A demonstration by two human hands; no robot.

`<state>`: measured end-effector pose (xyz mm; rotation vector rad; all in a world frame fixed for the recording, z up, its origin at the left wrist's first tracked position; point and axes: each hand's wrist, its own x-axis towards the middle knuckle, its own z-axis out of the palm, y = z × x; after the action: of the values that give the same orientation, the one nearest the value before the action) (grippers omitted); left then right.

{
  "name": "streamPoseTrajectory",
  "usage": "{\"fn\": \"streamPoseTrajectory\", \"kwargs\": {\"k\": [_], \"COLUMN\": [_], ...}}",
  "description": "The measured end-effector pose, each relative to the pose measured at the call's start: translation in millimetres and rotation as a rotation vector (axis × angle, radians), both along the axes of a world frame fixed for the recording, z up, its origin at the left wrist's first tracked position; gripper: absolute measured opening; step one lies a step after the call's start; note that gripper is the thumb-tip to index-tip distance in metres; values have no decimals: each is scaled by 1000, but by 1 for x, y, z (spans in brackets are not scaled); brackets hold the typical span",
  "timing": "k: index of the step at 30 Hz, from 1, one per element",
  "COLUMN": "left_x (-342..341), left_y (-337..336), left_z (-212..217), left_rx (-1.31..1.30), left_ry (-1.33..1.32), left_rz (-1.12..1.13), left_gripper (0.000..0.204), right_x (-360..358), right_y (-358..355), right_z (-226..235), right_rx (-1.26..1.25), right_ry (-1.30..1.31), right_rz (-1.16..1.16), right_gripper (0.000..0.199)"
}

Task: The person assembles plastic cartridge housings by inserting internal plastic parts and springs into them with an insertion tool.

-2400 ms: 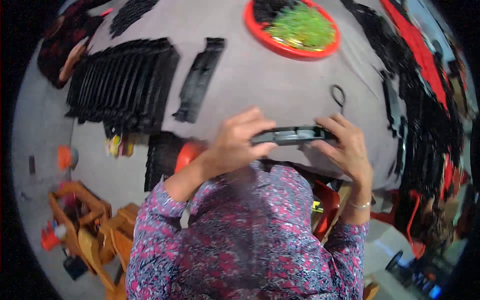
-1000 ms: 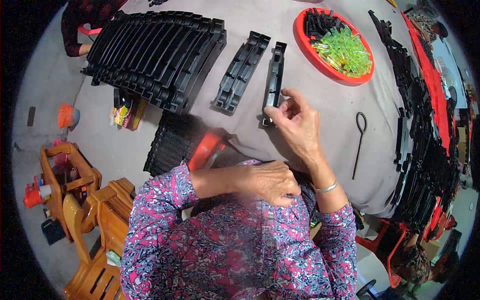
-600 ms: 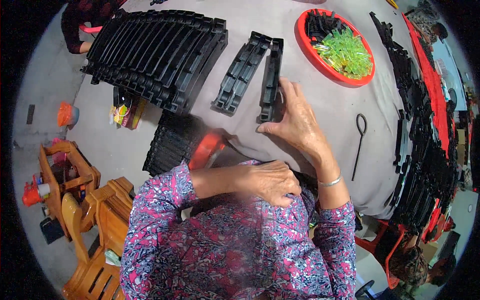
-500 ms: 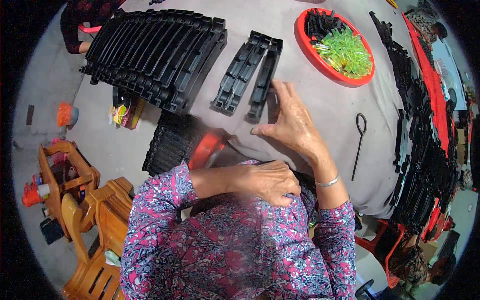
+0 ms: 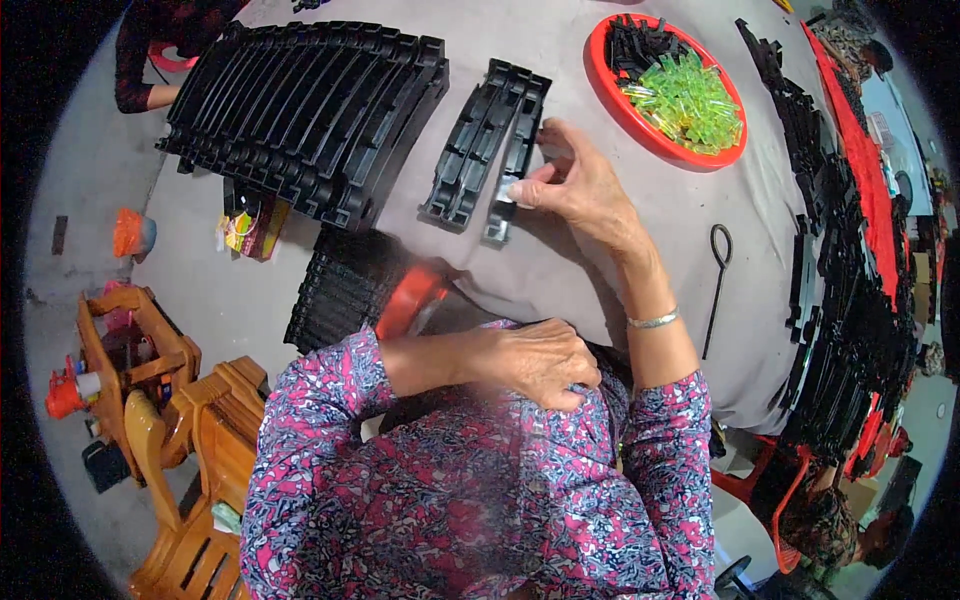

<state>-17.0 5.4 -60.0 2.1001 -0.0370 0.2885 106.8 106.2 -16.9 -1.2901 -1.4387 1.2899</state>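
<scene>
My right hand point(image 5: 590, 195) reaches over the table and grips a slim black plastic strip point(image 5: 512, 208), the thumb on its near part and the fingers along its right side. Just left of that strip lie more black plastic strips point(image 5: 470, 150), side by side and nearly touching it at the far end. My left hand point(image 5: 548, 362) rests against my patterned shirt, its fingers curled in. Whatever that hand holds, if anything, is hidden.
Many black strips stand in a row point(image 5: 310, 115) at the far left. A red bowl point(image 5: 672, 152) holds black pieces and green transparent pieces. A looped metal rod point(image 5: 716, 290) lies on the right. Black parts pile up point(image 5: 850, 310) along the right edge. Wooden chairs point(image 5: 200, 430) stand at left.
My right hand has closed in on the slim strip, its thumb now on top. The strip has shifted slightly left, closer to the neighbouring strips. My left hand stays put.
</scene>
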Motion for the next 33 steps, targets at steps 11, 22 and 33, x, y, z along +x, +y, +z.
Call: {"fn": "streamPoseTrajectory", "kwargs": {"k": [11,22,33], "left_x": [6,-4,1], "left_y": [-2,8,6], "left_z": [-2,11,20], "left_rx": [33,35,-95], "left_ry": [-10,-48,-111], "left_rz": [-44,18,169], "left_gripper": [23,14,25], "right_x": [-6,82,333], "right_y": [-1,-63,-166], "right_z": [4,6,-12], "right_rx": [12,207,92], "right_ry": [-32,48,-1294], "right_rz": [-57,-410,-1175], "right_gripper": [82,43,34]}}
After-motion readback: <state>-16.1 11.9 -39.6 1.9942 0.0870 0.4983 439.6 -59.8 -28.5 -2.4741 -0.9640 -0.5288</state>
